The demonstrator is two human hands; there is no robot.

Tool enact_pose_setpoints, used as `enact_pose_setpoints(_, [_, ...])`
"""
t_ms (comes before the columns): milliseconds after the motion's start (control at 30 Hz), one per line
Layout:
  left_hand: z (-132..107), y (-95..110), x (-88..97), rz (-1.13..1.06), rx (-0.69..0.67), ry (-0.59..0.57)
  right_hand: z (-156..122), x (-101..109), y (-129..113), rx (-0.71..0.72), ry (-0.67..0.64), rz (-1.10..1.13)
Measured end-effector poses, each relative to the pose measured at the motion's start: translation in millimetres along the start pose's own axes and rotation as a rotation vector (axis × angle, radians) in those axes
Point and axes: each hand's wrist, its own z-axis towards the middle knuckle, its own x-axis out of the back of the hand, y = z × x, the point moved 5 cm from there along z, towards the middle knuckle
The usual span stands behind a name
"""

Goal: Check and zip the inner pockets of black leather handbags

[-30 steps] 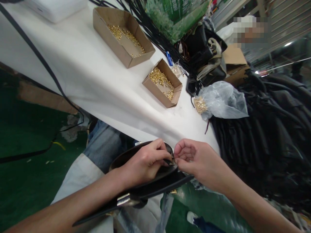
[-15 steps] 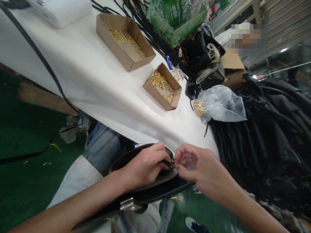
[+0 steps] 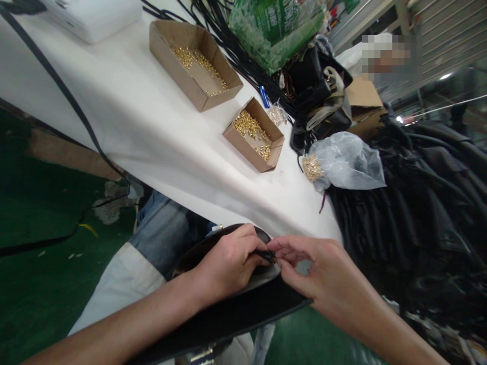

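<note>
A black handbag (image 3: 262,307) lies across the lap, its wide flap spread toward me and a shiny gold clasp (image 3: 203,355) at the bottom edge of the picture. Inside the bag's opening, my left hand (image 3: 234,258) is closed in a pinch on a thin black strip (image 3: 265,255). My right hand (image 3: 304,261) meets it from the right, thumb and fingertips brought together at the strip's end. Whatever small piece sits between those fingertips is too small to make out. A small white and gold piece (image 3: 218,228) shows by the bag's far rim.
On the white table (image 3: 160,132) stand a larger cardboard tray (image 3: 198,94) and a smaller cardboard box (image 3: 247,151), both with small gold fittings. A clear plastic bag (image 3: 350,162) lies near black material (image 3: 411,218) at right. A black cord (image 3: 68,86) hangs at left. Another person is behind.
My right fingers have straightened from a curl and closed in on the strip's end. The bag's flap has shifted, its gold clasp now lower in the picture. My left hand stays nearly in place.
</note>
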Motion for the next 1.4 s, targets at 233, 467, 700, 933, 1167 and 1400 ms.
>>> enact_pose_setpoints(233, [-1.3,1.9,-0.1,-0.046,0.011,0.026,-1.2,-4.3,0.3,0.017,0.01,-0.026])
enact_pose_setpoints(467, [-4.4,9.0,-1.8,-0.116,-0.051,-0.03,-2.9,-4.1,-2.7,0.057,0.028,-0.082])
enact_pose_setpoints(700, [-7.1,9.2,-2.5,-0.067,-0.111,-0.058,-5.7,-2.0,-3.6,0.078,0.057,-0.161])
enact_pose_setpoints(933, [-3.3,11.8,-5.7,0.006,-0.119,-0.039,-8.4,-1.3,-8.0,0.099,0.1,-0.294])
enact_pose_setpoints(1167, [0.6,11.7,-4.9,0.031,-0.129,-0.059,-6.0,-1.5,-8.9,0.076,0.092,-0.296])
enact_pose_setpoints(1400, [3.4,12.2,-2.4,0.138,-0.228,-0.225,-4.8,-2.5,-6.9,0.056,0.087,-0.252])
